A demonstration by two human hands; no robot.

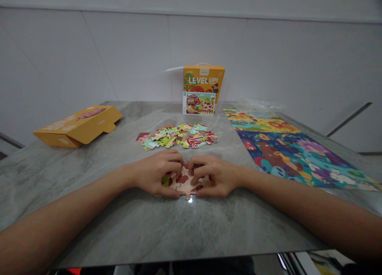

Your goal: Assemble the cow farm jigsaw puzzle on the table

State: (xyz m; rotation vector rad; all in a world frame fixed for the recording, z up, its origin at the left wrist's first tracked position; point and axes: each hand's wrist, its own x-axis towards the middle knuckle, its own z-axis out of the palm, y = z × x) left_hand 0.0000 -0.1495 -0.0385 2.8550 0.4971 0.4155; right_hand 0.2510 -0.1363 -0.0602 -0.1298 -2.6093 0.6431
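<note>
Flat on the grey table in front of me lie a few joined jigsaw puzzle pieces (183,184), cream-pink with brown-red patches and a bit of green. My left hand (162,172) grips their left side, thumb at the near edge and curled fingers on the far part. On the right side, my right hand (211,175) holds them the same way, its fingertips pressed on the surface. The fingers hide much of the outer pieces. Just beyond my hands is a loose heap of puzzle pieces (179,136) in green, red, pale blue and pink.
A picture card (199,104) of a barn and a spotted cow leans on an upright orange box (205,74). Another orange box (80,126) lies at the left. Two assembled puzzles, one yellow (265,122) and one blue (301,157), lie right, near clear plastic wrap (259,105).
</note>
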